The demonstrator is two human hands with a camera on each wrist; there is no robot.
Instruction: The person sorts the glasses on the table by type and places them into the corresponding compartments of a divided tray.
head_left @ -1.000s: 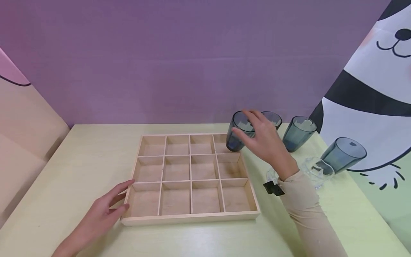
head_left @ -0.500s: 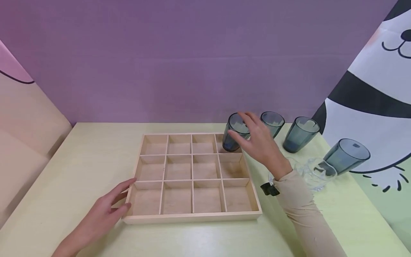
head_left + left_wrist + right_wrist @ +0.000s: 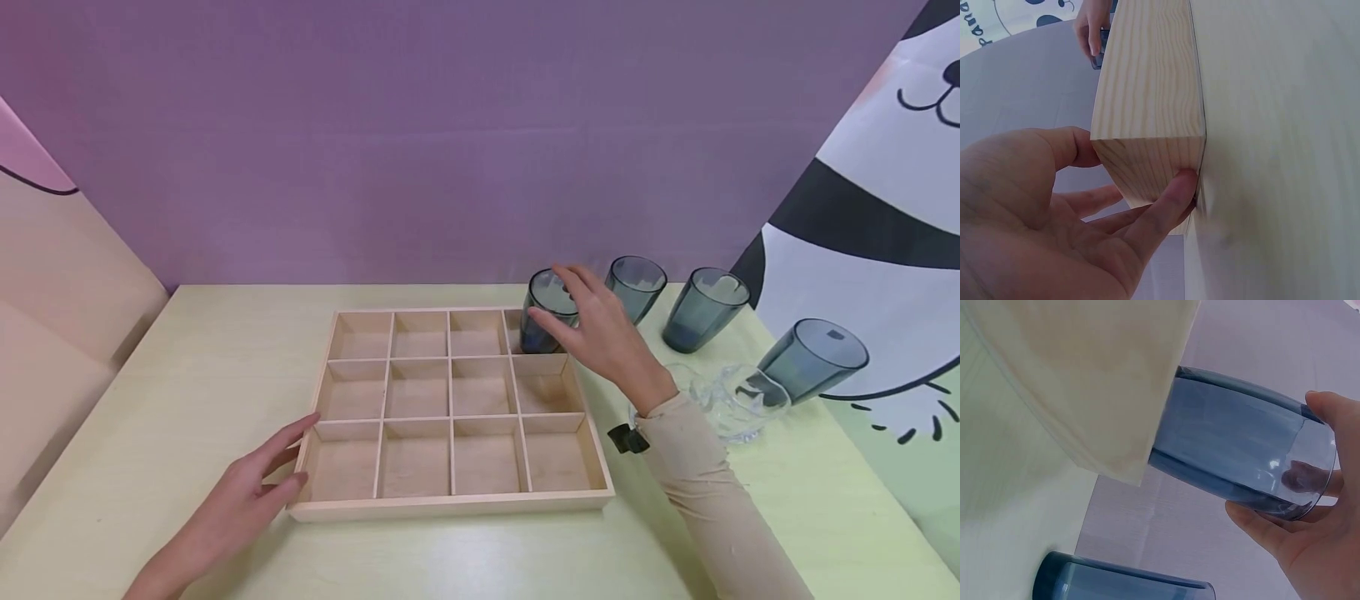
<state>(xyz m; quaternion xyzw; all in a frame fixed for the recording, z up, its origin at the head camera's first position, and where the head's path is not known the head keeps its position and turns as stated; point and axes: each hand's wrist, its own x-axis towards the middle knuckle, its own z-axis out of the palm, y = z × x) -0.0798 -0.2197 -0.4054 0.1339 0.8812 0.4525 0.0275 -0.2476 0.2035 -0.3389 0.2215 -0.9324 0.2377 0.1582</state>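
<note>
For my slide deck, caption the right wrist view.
The right grip holds a bluish glass near its rim, lower end hidden behind the wooden box; part of another glass shows below.

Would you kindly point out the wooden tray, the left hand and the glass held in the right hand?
Wooden tray (image 3: 450, 507): head view, front wall.
Left hand (image 3: 234, 502): head view, back of the hand.
Held glass (image 3: 1229, 440): right wrist view, side wall.
</note>
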